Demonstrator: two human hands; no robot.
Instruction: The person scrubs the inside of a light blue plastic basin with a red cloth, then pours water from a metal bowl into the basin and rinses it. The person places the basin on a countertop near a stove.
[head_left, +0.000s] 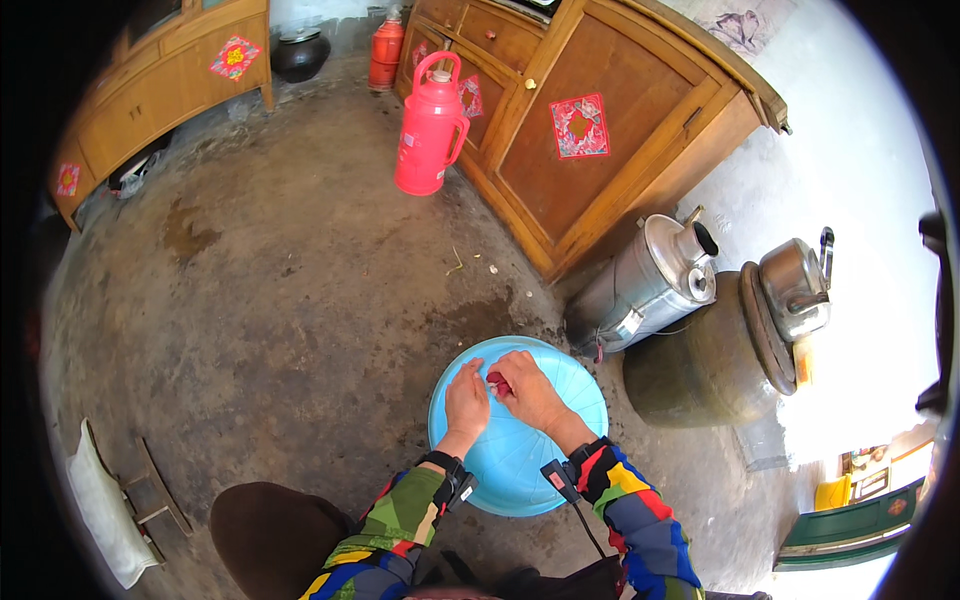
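Note:
A light-blue plastic basin (525, 480) with radiating lines stands on the floor right in front of me. Over its far part, my right hand (529, 390) is bent around a small, bunched dark-red thing (498, 385), probably cloth, with a whitish patch at its edge. My left hand (467, 405) is beside it, fingers extended and palm turned toward the red thing; a narrow gap separates the two hands. Whether the basin has water in it is hard to tell. Both wrists wear black straps, and a cable hangs from the right one.
A pink thermos flask (429, 135) stands before a wooden cabinet (592, 172). Right of the basin are a metal water boiler (637, 289) and a large lidded jar (690, 367) with a kettle (795, 289) on it. A small stool (112, 502) is at left.

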